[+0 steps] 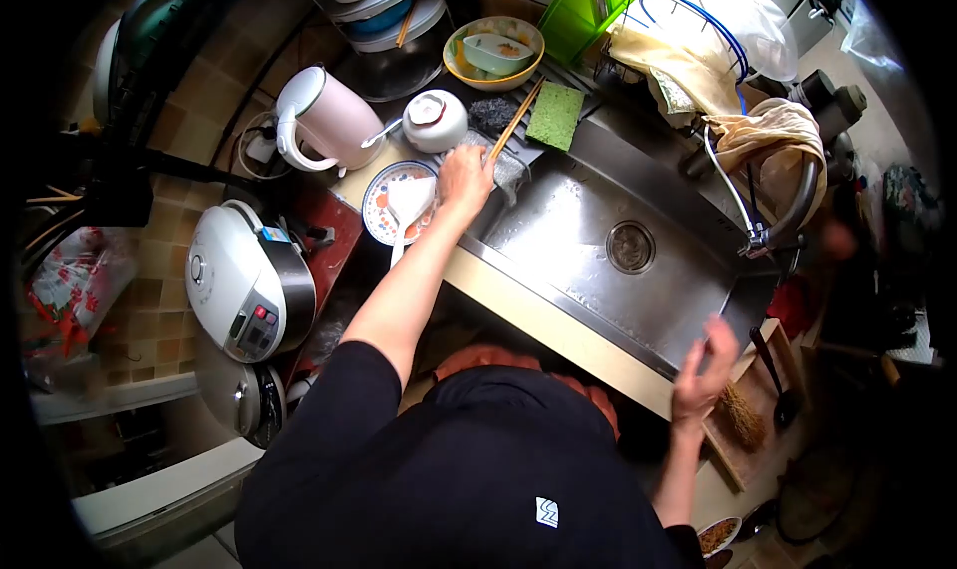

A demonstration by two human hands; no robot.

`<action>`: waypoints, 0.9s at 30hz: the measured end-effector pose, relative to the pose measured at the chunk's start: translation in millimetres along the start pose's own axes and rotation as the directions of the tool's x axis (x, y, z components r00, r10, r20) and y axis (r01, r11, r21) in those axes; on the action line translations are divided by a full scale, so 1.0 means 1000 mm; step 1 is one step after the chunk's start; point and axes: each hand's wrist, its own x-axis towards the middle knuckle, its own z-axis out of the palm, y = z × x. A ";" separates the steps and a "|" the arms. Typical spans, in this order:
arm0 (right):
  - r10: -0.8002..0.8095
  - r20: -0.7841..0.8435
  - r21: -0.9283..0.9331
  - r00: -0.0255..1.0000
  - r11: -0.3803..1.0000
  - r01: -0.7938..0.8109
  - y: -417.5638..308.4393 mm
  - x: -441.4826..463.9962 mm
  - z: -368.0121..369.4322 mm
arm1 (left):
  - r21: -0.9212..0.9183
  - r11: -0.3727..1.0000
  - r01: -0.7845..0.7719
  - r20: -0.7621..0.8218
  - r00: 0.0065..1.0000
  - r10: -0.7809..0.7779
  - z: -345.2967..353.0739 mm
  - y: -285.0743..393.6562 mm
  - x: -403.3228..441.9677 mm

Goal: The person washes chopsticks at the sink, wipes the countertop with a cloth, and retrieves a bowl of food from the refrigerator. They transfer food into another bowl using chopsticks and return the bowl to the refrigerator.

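My left hand [465, 182] is closed around a pair of chopsticks [515, 121] at the left rim of the sink [568, 210]. Just left of that hand lies a patterned plate [375, 210] with a white spoon [408, 202] on it. Behind the hand an upturned white bowl [436, 123] stands beside a dark scouring pad [492, 117]. A green sponge [555, 116] rests near the chopstick tips. My right hand [706, 370], slightly blurred, hovers by the front right corner of the sink, fingers apart and holding nothing.
A pink kettle [334, 121] and a white rice cooker [244, 280] stand at left. A yellow bowl [528, 75] holds a smaller dish. The faucet [797, 210], draped with a cloth [768, 136], rises at right. A small brush [743, 417] lies near my right hand.
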 end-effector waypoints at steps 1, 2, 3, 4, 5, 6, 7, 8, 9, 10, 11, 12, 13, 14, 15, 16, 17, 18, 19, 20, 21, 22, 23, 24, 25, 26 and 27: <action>-0.053 0.077 0.013 0.996 0.999 0.053 -0.012 -0.011 0.007 | 0.026 0.999 0.039 0.035 0.999 -0.040 0.009 -0.002 0.009; 0.049 0.146 0.064 0.988 0.996 -0.059 -0.023 -0.025 0.013 | 0.048 0.996 0.072 0.074 0.994 -0.075 0.017 -0.002 0.018; 0.060 0.174 0.066 0.983 0.995 -0.072 -0.032 -0.035 0.017 | 0.071 0.992 0.103 0.113 0.987 -0.111 0.021 -0.001 0.026; 0.083 0.190 0.094 0.978 0.990 -0.102 -0.039 -0.044 0.020 | 0.084 0.991 0.107 0.148 0.982 -0.118 0.024 -0.002 0.033; 0.113 0.186 0.094 0.976 0.987 -0.132 -0.043 -0.055 0.024 | 0.098 0.989 0.111 0.183 0.975 -0.127 0.020 0.001 0.038; 0.140 0.186 0.107 0.973 0.981 -0.162 -0.048 -0.064 0.029 | 0.124 0.985 0.117 0.215 0.966 -0.142 0.016 -0.003 0.042; 0.178 0.183 0.116 0.967 0.973 -0.201 -0.052 -0.067 0.032 | 0.118 0.986 0.114 0.217 0.966 -0.138 0.018 -0.009 0.047; 0.215 0.180 0.126 0.960 0.963 -0.240 -0.056 -0.070 0.035 | 0.124 0.981 0.152 0.268 0.946 -0.180 0.019 -0.014 0.049; 0.253 0.178 0.135 0.951 0.951 -0.278 -0.058 -0.072 0.036 | 0.132 0.973 0.189 0.319 0.921 -0.222 0.017 -0.016 0.051; 0.251 0.184 0.140 0.950 0.950 -0.278 -0.057 -0.076 0.036 | 0.142 0.964 0.225 0.368 0.892 -0.263 0.015 -0.018 0.050; 0.249 0.190 0.144 0.950 0.950 -0.278 -0.055 -0.079 0.036 | 0.111 0.956 0.272 0.409 0.864 -0.293 0.007 -0.018 0.044; 0.247 0.196 0.149 0.949 0.949 -0.277 -0.055 -0.082 0.035 | 0.023 0.939 0.344 0.465 0.827 -0.315 -0.003 -0.019 0.038; 0.211 0.193 0.138 0.958 0.961 -0.239 -0.056 -0.081 0.034 | -0.061 0.907 0.417 0.522 0.788 -0.327 -0.014 -0.021 0.032; 0.174 0.192 0.128 0.966 0.971 -0.200 -0.057 -0.078 0.036 | -0.139 0.862 0.488 0.578 0.746 -0.330 -0.022 -0.023 0.028; 0.137 0.190 0.117 0.972 0.980 -0.161 -0.059 -0.076 0.038 | -0.212 0.791 0.574 0.654 0.685 -0.321 -0.013 -0.033 0.023; 0.167 0.199 0.131 0.966 0.972 -0.195 -0.064 -0.074 0.039 | -0.206 0.828 0.522 0.625 0.721 -0.299 -0.010 -0.035 0.019; 0.182 0.223 0.158 0.958 0.963 -0.219 -0.067 -0.070 0.041 | -0.187 0.856 0.482 0.588 0.753 -0.296 -0.017 -0.032 0.013; 0.196 0.247 0.183 0.949 0.952 -0.244 -0.071 -0.067 0.045 | -0.164 0.882 0.442 0.550 0.783 -0.290 -0.021 -0.031 0.007; 0.151 0.242 0.214 0.958 0.955 -0.205 -0.071 -0.067 0.051 | -0.141 0.879 0.455 0.560 0.769 -0.309 -0.022 -0.032 0.002; 0.105 0.254 0.231 0.962 0.959 -0.166 -0.073 -0.065 0.055 | -0.151 0.894 0.421 0.527 0.800 -0.288 -0.027 -0.028 -0.002; 0.059 0.264 0.248 0.963 0.960 -0.127 -0.075 -0.062 0.059 | -0.116 0.904 0.412 0.502 0.810 -0.304 -0.032 -0.024 -0.005; 0.013 0.274 0.266 0.962 0.960 -0.089 -0.078 -0.060 0.062 | -0.080 0.912 0.403 0.477 0.818 -0.320 -0.037 -0.022 -0.008; 0.009 0.324 0.275 0.946 0.956 -0.103 -0.082 -0.058 0.063 | -0.051 0.930 0.363 0.442 0.843 -0.305 -0.045 -0.018 -0.012; -0.017 0.336 0.288 0.942 0.954 -0.086 -0.085 -0.057 0.065 | -0.057 0.945 0.321 0.392 0.878 -0.275 -0.045 -0.019 -0.018; -0.042 0.347 0.301 0.937 0.951 -0.069 -0.086 -0.054 0.067 | -0.070 0.958 0.279 0.364 0.901 -0.236 -0.048 -0.020 -0.024; -0.067 0.359 0.314 0.931 0.948 -0.053 -0.087 -0.052 0.068 | -0.080 0.968 0.236 0.334 0.922 -0.197 -0.051 -0.021 -0.029; -0.090 0.337 0.330 0.937 0.944 -0.028 -0.086 -0.050 0.071 | -0.076 0.968 0.239 0.340 0.919 -0.201 -0.054 -0.022 -0.033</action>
